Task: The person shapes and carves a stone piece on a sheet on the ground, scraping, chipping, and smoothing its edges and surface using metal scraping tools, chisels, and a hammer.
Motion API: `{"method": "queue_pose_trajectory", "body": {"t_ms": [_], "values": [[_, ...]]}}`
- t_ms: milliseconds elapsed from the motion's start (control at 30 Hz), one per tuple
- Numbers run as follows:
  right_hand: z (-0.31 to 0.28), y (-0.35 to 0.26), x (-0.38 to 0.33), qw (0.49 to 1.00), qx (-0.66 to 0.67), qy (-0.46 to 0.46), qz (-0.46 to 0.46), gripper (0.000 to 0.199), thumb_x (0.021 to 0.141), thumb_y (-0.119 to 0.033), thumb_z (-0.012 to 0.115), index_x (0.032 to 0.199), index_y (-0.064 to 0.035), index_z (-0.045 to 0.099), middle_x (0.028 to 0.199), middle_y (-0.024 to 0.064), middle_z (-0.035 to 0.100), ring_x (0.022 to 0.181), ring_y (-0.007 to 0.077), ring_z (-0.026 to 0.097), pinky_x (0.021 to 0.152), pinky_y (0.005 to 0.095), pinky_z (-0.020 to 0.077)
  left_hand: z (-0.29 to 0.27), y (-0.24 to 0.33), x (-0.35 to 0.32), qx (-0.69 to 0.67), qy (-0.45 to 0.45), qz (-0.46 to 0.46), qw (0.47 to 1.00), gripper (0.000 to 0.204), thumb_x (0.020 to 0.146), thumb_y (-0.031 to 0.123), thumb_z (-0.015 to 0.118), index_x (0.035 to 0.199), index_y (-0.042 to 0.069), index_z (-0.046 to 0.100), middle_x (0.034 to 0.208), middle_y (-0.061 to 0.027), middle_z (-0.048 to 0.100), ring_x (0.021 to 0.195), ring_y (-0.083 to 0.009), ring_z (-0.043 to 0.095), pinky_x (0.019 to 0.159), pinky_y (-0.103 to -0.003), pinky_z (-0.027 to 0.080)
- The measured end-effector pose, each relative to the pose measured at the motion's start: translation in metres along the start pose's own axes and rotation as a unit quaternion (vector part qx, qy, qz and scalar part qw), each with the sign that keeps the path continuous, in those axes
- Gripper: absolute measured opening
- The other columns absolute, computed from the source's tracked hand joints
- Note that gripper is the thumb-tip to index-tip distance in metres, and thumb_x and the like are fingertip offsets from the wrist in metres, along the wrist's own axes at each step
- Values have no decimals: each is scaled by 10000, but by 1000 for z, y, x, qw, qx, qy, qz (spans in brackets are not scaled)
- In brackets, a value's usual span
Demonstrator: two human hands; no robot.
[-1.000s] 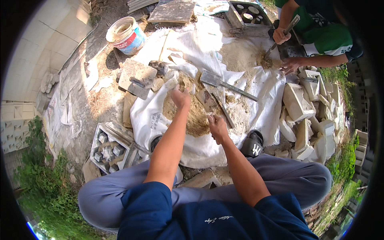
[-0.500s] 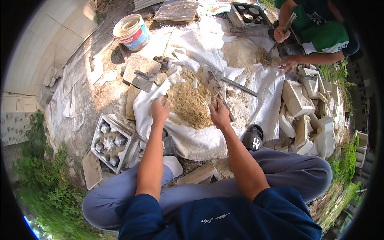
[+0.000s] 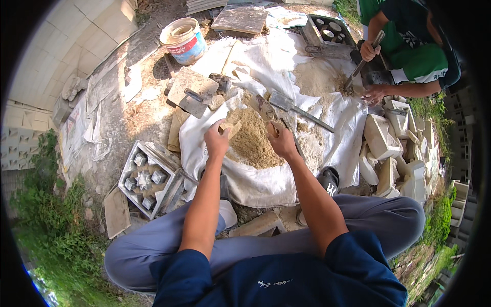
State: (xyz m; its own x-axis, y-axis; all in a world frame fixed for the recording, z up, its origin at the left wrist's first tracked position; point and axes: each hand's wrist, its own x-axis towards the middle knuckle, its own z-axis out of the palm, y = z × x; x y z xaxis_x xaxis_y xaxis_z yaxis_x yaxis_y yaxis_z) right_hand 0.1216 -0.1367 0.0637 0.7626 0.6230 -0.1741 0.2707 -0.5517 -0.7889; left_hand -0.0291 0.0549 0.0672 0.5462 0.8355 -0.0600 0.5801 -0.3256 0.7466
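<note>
A mound of damp, sandy mix (image 3: 250,140) lies on a white woven sack (image 3: 255,187) between my legs. Over its left edge, my left hand (image 3: 217,137) is closed, with a thin tan flat piece (image 3: 233,129) showing at its fingertips. My right hand (image 3: 281,140) grips a trowel on the mound's right side. The trowel's mix-smeared blade (image 3: 263,107) points away from me, and its handle is mostly hidden in my fist. Just beyond lies a flat-bladed tool with a long metal handle (image 3: 313,120).
A hexagonal mould (image 3: 146,179) stands at left, below a float on a board (image 3: 192,92). A bucket (image 3: 183,43) sits at far left. Broken pale blocks (image 3: 394,148) are piled at right. At far right, a co-worker's hand (image 3: 369,51) holds a tool beside another mould (image 3: 330,30).
The whole view has shifted slightly. My left hand has lifted to the mound's edge, and the tan piece now shows at its fingers. The trowel blade has tilted left in my right hand.
</note>
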Motion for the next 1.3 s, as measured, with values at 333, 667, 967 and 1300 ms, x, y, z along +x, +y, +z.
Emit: {"method": "queue_pose_trajectory", "body": {"t_ms": [333, 667, 967, 1300], "values": [[-33, 58, 21, 990, -78, 60, 103, 412, 922, -314, 659, 1181, 5, 632, 1124, 221, 689, 1008, 397, 671, 886, 461, 525, 16, 20, -15, -37, 16, 106, 994, 351, 810, 25, 734, 1157, 20, 685, 1146, -179, 693, 1088, -343, 651, 932, -382, 499], [-11, 85, -25, 953, -245, 24, 175, 545, 892, -359, 693, 1224, 34, 512, 1316, 262, 541, 1240, 447, 513, 968, 509, 479, 22, 24, -22, -47, 10, 115, 992, 328, 805, 51, 744, 1129, 23, 703, 1130, -181, 705, 1071, -342, 664, 938, -381, 501], [-47, 39, 1, 979, -153, -33, 131, 481, 897, -291, 634, 1168, 103, 584, 1029, 340, 662, 997, 492, 642, 896, 495, 501, 6, 22, -20, -84, 32, 125, 988, 331, 803, 61, 743, 1132, 38, 710, 1123, -184, 710, 1059, -348, 668, 932, -382, 501], [-158, -73, -23, 982, -153, -73, 83, 189, 848, -108, 716, 989, 12, 760, 765, 151, 736, 658, 198, 718, 628, 327, 555, 4, 42, -25, -133, -23, 131, 982, 334, 817, 47, 741, 1147, 48, 695, 1155, -184, 687, 1082, -352, 645, 946, -393, 500]]}}
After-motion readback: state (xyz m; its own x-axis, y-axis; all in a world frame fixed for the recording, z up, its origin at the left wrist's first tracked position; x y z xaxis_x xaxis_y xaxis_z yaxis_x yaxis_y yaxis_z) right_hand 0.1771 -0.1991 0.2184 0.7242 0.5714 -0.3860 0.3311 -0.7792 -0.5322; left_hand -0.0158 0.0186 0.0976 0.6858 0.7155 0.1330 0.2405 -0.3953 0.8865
